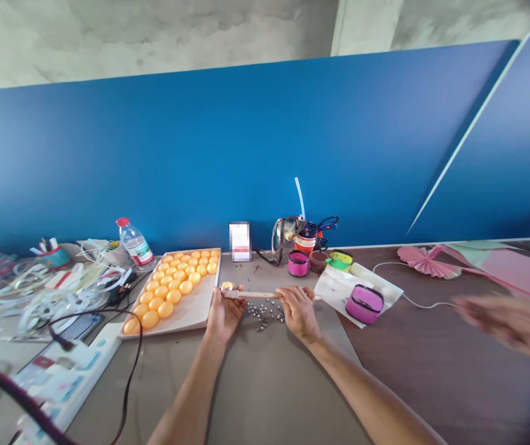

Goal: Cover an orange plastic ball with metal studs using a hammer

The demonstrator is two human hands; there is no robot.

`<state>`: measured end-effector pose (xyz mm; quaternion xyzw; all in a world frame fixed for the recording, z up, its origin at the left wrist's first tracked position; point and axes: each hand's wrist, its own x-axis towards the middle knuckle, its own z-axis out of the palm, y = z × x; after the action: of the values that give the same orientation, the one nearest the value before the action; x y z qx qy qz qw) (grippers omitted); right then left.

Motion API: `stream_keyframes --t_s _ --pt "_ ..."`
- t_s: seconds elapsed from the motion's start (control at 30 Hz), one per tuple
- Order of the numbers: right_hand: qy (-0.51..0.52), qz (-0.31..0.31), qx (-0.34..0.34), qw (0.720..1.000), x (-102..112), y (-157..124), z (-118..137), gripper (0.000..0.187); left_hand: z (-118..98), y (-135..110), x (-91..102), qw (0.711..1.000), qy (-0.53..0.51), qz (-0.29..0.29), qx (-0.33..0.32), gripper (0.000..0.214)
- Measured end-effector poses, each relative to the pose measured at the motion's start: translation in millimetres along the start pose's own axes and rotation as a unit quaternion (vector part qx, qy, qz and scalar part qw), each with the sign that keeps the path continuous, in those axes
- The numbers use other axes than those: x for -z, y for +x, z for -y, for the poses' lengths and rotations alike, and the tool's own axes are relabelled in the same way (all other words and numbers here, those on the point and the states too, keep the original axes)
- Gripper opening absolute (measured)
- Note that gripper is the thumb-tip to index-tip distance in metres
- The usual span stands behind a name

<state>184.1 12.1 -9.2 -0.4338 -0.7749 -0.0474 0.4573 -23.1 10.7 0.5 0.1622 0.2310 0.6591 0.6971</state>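
A long tool with a pale handle [262,295] and a metallic end, like a paintbrush, lies level between my hands. The fingers of my right hand [299,314] are closed round its handle. At its metallic end, my left hand [226,316] is closed with the palm turned up. A small orange ball [227,285] shows just above the left fingertips; whether they touch it I cannot tell. Small shiny metal balls [265,314] lie scattered on the table between and below my hands. Left of them sits a white tray [200,309] partly filled with orange balls [166,309].
A water bottle [137,246], tangled strips and cables [141,334] crowd the left. Behind stand a phone-like screen [240,242] and a pink round container [298,264]. A pink mesh pouch [365,304] rests on white paper [334,290]. At right, another person's blurred hand [510,324] reaches in.
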Motion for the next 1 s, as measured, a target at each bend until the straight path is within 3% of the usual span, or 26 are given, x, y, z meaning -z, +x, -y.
stream_keyframes --t_s 0.37,0.57,0.83,1.0 --pt "-0.019 0.0 -0.014 1.0 -2 0 -3 0.024 2 -1 -6.4 0.999 -0.017 -0.028 0.006 0.032" --pt "-0.002 -0.013 0.006 1.0 -1 -1 -2 0.024 0 -1 -1.8 1.0 -0.025 0.019 -0.004 0.026" --pt "0.015 -0.026 -0.027 0.999 -1 -2 -5 0.024 -2 0 -0.4 1.0 -0.03 0.008 -0.005 0.03" --pt "-0.055 -0.038 -0.077 0.995 -4 -3 -18 0.021 -5 -1 -1.2 1.0 -0.025 0.01 -0.011 0.032"
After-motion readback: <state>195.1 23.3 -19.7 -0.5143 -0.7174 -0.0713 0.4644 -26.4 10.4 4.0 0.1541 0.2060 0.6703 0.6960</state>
